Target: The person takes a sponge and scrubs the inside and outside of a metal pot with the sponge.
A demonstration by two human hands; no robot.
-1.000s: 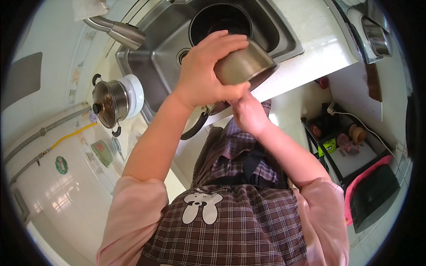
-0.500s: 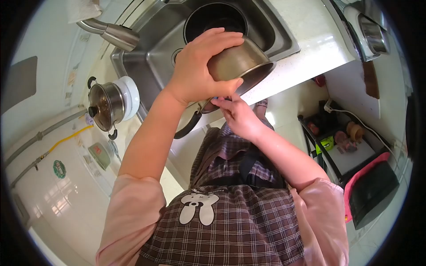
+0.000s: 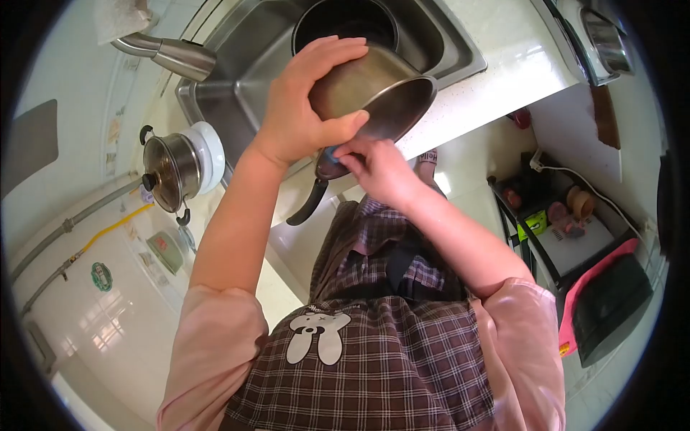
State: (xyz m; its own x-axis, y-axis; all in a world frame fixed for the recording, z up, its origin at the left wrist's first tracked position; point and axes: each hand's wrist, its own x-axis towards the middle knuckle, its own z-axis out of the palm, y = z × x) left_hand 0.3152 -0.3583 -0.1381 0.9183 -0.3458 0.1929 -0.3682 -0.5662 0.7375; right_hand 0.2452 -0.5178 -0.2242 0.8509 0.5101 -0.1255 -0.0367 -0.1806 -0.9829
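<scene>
A steel saucepan (image 3: 374, 82) is held tilted on its side over the sink's front edge, its open mouth turned to the lower right. My left hand (image 3: 302, 100) is wrapped around the pan's outer wall, thumb near the rim. The pan's black handle (image 3: 309, 203) points down toward me. My right hand (image 3: 381, 169) pinches a small blue piece (image 3: 330, 154), which looks like a scrubber or cloth, against the metal base of the handle. Fingers hide most of that blue piece.
Behind the saucepan, a dark round pot (image 3: 345, 29) sits in the steel sink (image 3: 248, 93). A faucet (image 3: 176, 57) reaches in from the left. A lidded pot (image 3: 171, 172) stands beside a white bowl (image 3: 205, 158) at left. A black rack (image 3: 546, 266) is at lower right.
The saucepan and my left hand have shifted slightly left. My right hand has turned, and the blue piece at the handle's base shows more clearly.
</scene>
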